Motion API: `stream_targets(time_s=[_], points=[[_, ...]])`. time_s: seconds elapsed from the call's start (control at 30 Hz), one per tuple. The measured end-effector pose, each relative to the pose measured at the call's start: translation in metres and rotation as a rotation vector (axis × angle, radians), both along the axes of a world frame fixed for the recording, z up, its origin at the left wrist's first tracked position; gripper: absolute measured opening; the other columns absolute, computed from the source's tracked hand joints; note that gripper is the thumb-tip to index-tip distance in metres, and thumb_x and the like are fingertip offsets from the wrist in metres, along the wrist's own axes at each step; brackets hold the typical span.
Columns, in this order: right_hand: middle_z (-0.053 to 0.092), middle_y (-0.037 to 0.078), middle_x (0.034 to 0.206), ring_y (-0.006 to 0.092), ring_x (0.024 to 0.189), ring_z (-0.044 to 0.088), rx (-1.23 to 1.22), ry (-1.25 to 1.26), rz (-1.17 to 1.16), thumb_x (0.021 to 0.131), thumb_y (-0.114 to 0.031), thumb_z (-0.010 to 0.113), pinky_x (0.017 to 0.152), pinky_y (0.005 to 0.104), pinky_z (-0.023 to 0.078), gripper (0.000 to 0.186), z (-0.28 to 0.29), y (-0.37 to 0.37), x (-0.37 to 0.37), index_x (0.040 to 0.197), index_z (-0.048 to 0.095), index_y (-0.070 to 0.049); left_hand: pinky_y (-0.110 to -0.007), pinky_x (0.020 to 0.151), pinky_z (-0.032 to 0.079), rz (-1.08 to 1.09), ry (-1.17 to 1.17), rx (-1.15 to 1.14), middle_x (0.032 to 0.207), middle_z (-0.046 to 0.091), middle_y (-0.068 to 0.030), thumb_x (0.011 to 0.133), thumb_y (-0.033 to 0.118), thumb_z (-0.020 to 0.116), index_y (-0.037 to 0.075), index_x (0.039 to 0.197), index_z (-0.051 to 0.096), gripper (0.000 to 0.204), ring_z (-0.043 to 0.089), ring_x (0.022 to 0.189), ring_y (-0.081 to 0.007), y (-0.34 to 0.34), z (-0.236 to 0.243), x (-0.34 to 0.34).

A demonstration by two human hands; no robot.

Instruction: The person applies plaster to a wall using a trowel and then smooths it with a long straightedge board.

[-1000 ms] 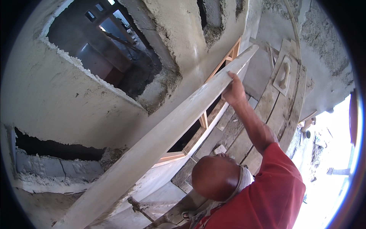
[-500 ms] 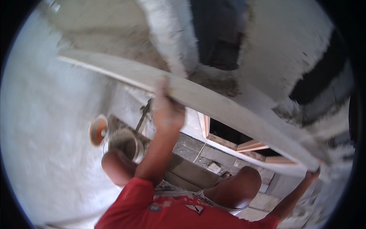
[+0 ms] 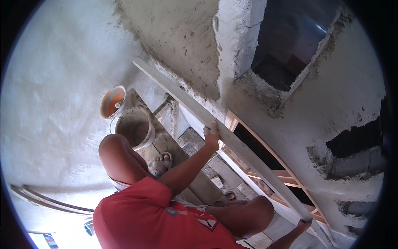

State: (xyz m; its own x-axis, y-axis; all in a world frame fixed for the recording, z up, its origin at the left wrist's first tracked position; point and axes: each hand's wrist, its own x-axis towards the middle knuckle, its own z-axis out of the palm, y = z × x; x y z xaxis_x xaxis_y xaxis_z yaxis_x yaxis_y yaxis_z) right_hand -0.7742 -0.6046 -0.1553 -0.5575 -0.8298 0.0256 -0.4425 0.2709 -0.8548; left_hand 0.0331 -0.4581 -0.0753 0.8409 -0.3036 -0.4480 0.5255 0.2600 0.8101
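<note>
A long, pale, straight-edged board (image 3: 178, 97) runs slantwise across the view, from the upper left down to the lower right, close to the plastered wall (image 3: 178, 37). My left hand (image 3: 211, 136) is closed on the board's edge near its middle, with fingertips showing over it. Further down, toward the lower right end, my right hand (image 3: 304, 224) is wrapped round the same board; part of its grip is hidden. Just beyond the board, a wooden window frame (image 3: 286, 179) is set in the wall.
Under my sandalled foot (image 3: 161, 164) lies a plank platform (image 3: 166, 141). A mortar-smeared bucket (image 3: 134, 124) stands on it beside my left knee, and an orange-lined bucket (image 3: 111, 103) is behind. A rough-edged wall opening (image 3: 286, 45) is at the upper right.
The board now slants more steeply, its upper end further right in view. My head view has shifted, showing more of the window frame and buckets. Both hands still hold the board.
</note>
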Motion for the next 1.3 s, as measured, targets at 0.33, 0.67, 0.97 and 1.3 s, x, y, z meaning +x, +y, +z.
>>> stream_targets(time_s=[0.33, 0.67, 0.97, 1.3], points=[[0.064, 0.017, 0.124, 0.0319, 0.108, 0.066, 0.054, -0.503, -0.200, 0.074, 0.000, 0.079, 0.091, 0.0423, 0.057, 0.063, -0.035, -0.023, 0.022, 0.133, 0.058, -0.007, -0.035, 0.061, 0.054, -0.116, 0.040, 0.203, 0.089, 0.064, -0.0116, 0.094, 0.034, 0.067, -0.004, 0.108, 0.055, 0.042, 0.063, 0.076, -0.0205, -0.025, -0.089, 0.028], [0.066, 0.019, 0.120, 0.0344, 0.103, 0.069, 0.250, 0.742, 0.210, 0.068, -0.007, 0.084, 0.087, 0.0416, 0.059, 0.062, -0.064, 0.002, 0.059, 0.126, 0.062, -0.004, -0.040, 0.057, 0.058, -0.158, 0.029, 0.202, 0.093, 0.064, -0.0098, 0.092, 0.028, 0.068, 0.003, 0.110, 0.059, 0.032, 0.066, 0.077, -0.0227, -0.032, -0.154, 0.049], [0.071, 0.020, 0.110, 0.0385, 0.102, 0.069, 0.326, 0.795, 0.191, 0.071, -0.012, 0.081, 0.090, 0.0444, 0.056, 0.048, -0.019, -0.011, 0.088, 0.116, 0.068, -0.002, -0.042, 0.064, 0.060, -0.259, 0.090, 0.110, 0.098, 0.063, -0.0073, 0.091, 0.031, 0.067, 0.006, 0.114, 0.057, 0.035, 0.065, 0.084, -0.0225, -0.053, -0.151, 0.050], [0.067, 0.022, 0.119, 0.0402, 0.109, 0.065, 0.215, 0.846, 0.190, 0.072, -0.012, 0.078, 0.094, 0.0486, 0.053, 0.056, -0.026, -0.040, 0.076, 0.125, 0.064, -0.003, -0.043, 0.074, 0.058, -0.257, 0.159, 0.004, 0.101, 0.060, -0.0069, 0.092, 0.033, 0.066, 0.008, 0.115, 0.055, 0.036, 0.063, 0.088, -0.0224, -0.039, -0.151, 0.052]])
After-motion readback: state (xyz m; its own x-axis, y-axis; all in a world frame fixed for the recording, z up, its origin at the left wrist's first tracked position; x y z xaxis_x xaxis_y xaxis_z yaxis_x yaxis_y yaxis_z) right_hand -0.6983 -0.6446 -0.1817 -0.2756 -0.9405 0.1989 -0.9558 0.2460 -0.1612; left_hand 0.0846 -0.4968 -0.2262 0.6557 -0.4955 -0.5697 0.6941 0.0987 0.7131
